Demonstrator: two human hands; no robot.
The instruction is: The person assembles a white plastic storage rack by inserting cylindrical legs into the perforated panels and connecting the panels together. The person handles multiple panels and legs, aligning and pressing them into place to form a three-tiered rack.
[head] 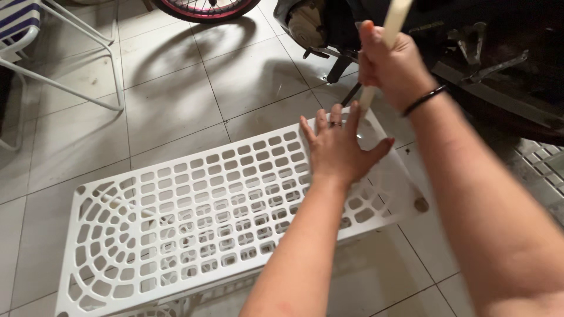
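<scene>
On the pale tiled floor, beside a dark motorbike, we have a white perforated plastic shelf panel lying flat. Our left hand presses open-palmed on its far corner while our right hand is clenched around a cream-coloured post, its lower end at the corner. We judge we are seating the post; pushing it straight down comes next.

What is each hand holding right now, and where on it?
The right hand grips a pale tube around its middle. The left hand holds nothing; it lies flat on the white plastic shelf panel near its far end.
</scene>
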